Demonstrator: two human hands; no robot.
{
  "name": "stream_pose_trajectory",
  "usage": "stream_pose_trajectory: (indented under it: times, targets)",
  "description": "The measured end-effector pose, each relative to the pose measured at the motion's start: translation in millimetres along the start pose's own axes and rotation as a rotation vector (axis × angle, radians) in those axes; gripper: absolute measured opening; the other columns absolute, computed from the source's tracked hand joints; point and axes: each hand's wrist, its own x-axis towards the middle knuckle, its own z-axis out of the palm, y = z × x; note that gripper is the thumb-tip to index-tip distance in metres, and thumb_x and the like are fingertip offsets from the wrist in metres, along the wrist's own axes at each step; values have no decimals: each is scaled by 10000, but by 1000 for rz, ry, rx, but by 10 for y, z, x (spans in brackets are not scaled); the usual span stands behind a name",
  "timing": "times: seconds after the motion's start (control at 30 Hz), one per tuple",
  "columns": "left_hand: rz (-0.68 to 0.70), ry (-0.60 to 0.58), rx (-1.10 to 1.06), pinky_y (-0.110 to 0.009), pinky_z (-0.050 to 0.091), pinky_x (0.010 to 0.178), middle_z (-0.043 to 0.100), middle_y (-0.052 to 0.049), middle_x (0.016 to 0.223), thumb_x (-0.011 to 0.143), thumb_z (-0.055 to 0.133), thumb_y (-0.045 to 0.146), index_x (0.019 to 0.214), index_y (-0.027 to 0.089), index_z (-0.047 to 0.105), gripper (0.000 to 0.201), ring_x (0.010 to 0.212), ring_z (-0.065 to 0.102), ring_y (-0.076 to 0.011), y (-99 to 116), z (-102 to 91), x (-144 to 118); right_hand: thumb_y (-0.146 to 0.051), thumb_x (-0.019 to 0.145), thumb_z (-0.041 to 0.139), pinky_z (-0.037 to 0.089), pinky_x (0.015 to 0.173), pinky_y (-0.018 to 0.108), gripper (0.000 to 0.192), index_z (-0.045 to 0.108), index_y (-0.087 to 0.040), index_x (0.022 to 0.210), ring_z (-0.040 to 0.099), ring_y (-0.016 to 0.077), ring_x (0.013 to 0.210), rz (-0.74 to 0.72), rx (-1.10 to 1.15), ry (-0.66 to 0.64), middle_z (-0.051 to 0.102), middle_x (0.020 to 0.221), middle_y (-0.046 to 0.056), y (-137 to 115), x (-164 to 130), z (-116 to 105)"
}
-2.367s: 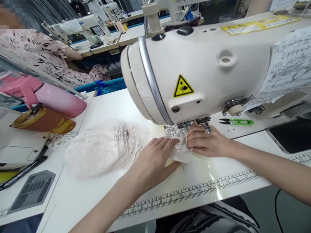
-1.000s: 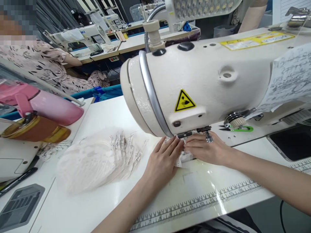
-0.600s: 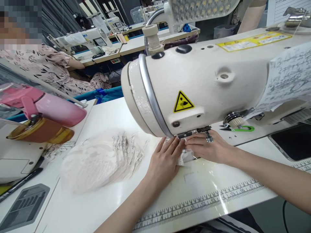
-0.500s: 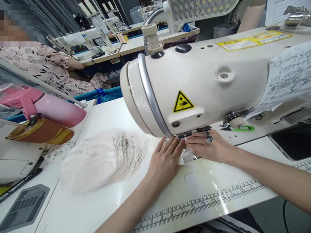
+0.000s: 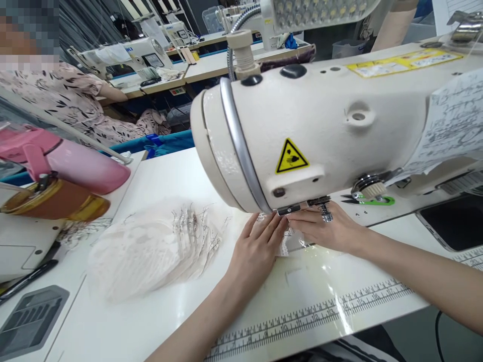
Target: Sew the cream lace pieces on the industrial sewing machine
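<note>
A white worktable [image 5: 158,171] with a printed ruler strip [image 5: 320,314] along its near edge fills the foreground. Behind it stand rows of more tables [image 5: 211,63] carrying other sewing machines [image 5: 128,53] (a seated co-worker in a patterned top [image 5: 71,98] is at one). An LED lamp [image 5: 320,10] on a gooseneck hangs overhead, lit

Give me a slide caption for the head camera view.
Both hands, left hand and right hand, press lace piece under sewing machine.

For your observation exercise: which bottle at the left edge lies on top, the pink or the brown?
The pink bottle lies on top, resting across the brown bottle.
</note>
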Motion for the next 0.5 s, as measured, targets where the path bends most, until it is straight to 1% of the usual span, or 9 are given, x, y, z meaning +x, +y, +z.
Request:
stream_pose_trajectory:
  times: [0.07, 0.13, 0.2, 0.3, 0.37, 0.5]
  targets:
    - [44, 15, -11, -429, 355, 1095, 516, -76, 1368, 873, 352, 70, 1331, 96, 475, 474, 1271, 483, -215, -12, -16, -14, -92, 878, 470, 412, 557, 296, 228, 664, -212, 868, 629, 137, 729, -75, -61, 64, 716, 897, -25, -28, 18, -39]
    - [70, 7, -25, -429, 357, 1094, 522, -82, 1359, 868, 350, 71, 1313, 87, 493, 468, 1267, 487, -219, -41, -29, -23, -62, 885, 452, 392, 555, 311, 256, 664, -205, 885, 630, 138, 761, -93, -134, 107, 717, 924, -29, -70, 35, -81]
    - [87, -10, -44, -440, 363, 1090, 530, -87, 1349, 848, 353, 69, 1301, 87, 507, 479, 1260, 495, -224, -85, -40, -27, -25, 891, 408, 393, 582, 323, 306, 663, -194, 908, 623, 137, 804, -89, -181, 107, 714, 952, -26, -115, 40, -105]
    - [102, -35, -78, -445, 385, 1078, 529, -90, 1349, 817, 371, 74, 1292, 88, 515, 496, 1250, 505, -226, -160, -56, -21, 10, 892, 368, 413, 634, 334, 339, 648, -169, 960, 607, 135, 841, -88, -171, 56, 706, 972, -6, -159, 20, -68]
    - [114, -49, -91, -451, 411, 1059, 531, -98, 1346, 807, 381, 89, 1286, 79, 518, 498, 1235, 520, -232, -204, -68, -13, 9, 888, 395, 438, 689, 328, 309, 634, -154, 996, 601, 143, 898, -118, -132, 35, 700, 982, 8, -167, -1, -3]
    - [120, -62, -95, -442, 437, 1042, 551, -111, 1324, 787, 390, 99, 1272, 71, 525, 504, 1227, 527, -236, -244, -80, 3, -13, 876, 471, 457, 870, 343, 243, 622, -139, 1018, 589, 157, 1009, -165, -45, 38, 692, 1009, 26, -168, -16, 104]
